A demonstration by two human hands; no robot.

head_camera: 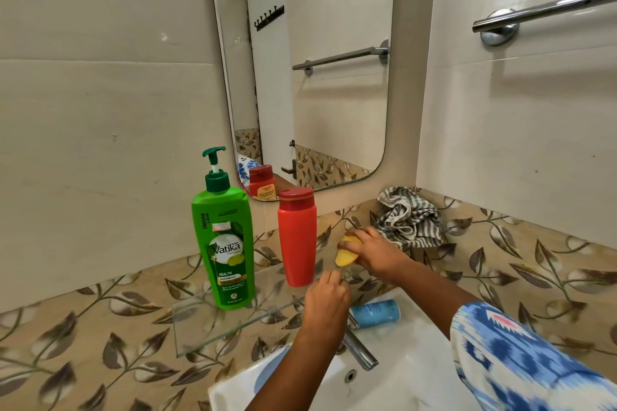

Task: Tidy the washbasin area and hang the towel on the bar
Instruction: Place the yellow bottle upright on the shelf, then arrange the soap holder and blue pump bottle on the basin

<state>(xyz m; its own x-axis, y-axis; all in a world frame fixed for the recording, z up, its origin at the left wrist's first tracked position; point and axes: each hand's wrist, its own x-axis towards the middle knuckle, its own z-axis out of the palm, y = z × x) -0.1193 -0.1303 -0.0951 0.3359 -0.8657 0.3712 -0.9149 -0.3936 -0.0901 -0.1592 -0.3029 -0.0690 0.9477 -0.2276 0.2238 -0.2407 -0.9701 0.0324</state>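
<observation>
A tall green pump bottle of shampoo and a red bottle stand upright on the glass shelf above the white washbasin. My right hand is closed around a small yellow object just right of the red bottle. Below it, my left hand hovers at the shelf's edge with curled fingers; I cannot tell whether it holds anything. A striped grey-and-white towel lies crumpled in the corner at the shelf's right end. The chrome towel bar is bare on the right wall.
A blue tube lies on its side on the basin rim beside the chrome tap. A mirror hangs behind the shelf, with leaf-patterned tiles running under it. A blue patterned sleeve covers my right arm.
</observation>
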